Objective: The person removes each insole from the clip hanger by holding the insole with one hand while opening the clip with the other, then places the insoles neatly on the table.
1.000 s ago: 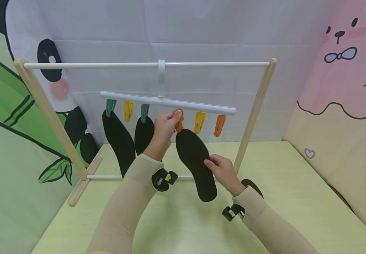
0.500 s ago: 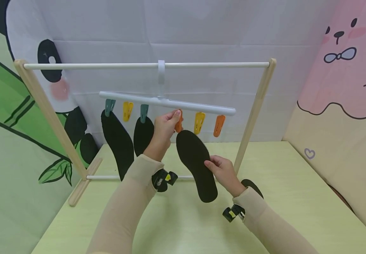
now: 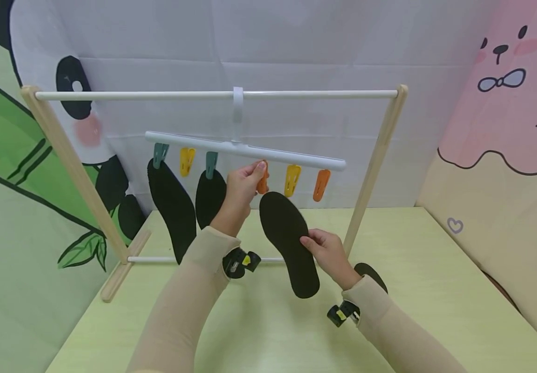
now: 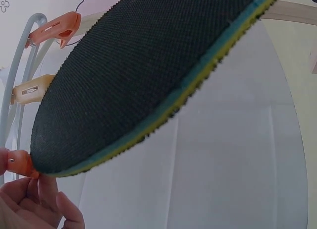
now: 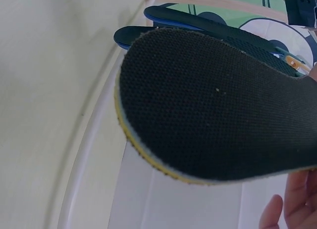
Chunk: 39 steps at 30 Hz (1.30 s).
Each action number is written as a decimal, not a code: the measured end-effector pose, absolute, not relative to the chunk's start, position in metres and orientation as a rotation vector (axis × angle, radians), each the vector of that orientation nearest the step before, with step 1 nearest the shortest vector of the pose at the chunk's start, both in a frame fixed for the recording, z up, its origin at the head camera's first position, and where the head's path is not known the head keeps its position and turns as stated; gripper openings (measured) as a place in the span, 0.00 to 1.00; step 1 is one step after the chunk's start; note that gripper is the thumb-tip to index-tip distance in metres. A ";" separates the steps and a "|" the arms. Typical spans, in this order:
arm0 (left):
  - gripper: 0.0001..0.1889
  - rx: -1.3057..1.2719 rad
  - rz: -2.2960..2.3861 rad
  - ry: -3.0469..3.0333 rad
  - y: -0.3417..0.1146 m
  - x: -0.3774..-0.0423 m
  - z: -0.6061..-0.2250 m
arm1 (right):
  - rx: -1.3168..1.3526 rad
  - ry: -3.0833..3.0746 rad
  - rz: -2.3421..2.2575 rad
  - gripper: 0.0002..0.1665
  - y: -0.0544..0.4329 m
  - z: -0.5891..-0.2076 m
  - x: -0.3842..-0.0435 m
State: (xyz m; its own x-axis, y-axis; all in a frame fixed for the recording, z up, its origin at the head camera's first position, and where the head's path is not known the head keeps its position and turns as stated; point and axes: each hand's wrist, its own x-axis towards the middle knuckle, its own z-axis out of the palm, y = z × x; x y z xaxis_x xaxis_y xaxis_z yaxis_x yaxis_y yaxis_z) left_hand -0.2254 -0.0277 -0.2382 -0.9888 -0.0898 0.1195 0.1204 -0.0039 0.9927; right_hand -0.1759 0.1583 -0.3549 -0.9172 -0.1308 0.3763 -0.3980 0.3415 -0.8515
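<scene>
In the head view my left hand (image 3: 240, 194) pinches an orange clothespin (image 3: 262, 178) under the white hanger bar (image 3: 249, 151). My right hand (image 3: 328, 251) grips the side edge of a black insole (image 3: 289, 243), thumb on its face. The insole hangs tilted, its upper end just below the orange clothespin. The left wrist view puts that end of the insole (image 4: 109, 85) against the clothespin (image 4: 21, 163); whether the clip bites it, I cannot tell. Two more black insoles (image 3: 170, 207) hang at the left from teal clothespins (image 3: 160, 155). My left forearm partly hides them.
Yellow clothespins (image 3: 292, 180) and another orange clothespin (image 3: 321, 185) hang along the bar. A wooden rack (image 3: 375, 166) with a white top rod (image 3: 156, 96) carries the hanger. Another black insole (image 3: 369, 274) lies on the table (image 3: 436, 290), partly behind my right wrist.
The insole in my right hand has sunk slightly, opening a small gap below the orange clothespin in the head view. The left hand keeps its pinch; the hanging insoles have swayed slightly left.
</scene>
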 end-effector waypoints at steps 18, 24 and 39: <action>0.20 -0.025 -2.120 -2.131 -0.028 -0.227 -0.239 | 0.480 -2.357 1.594 0.06 0.162 -0.358 -0.175; 0.20 -0.035 -2.111 -2.133 -0.029 -0.227 -0.239 | 0.503 -2.351 1.588 0.07 0.163 -0.359 -0.175; 0.20 -0.019 -2.101 -2.150 -0.030 -0.230 -0.240 | 0.487 -2.354 1.578 0.07 0.167 -0.363 -0.177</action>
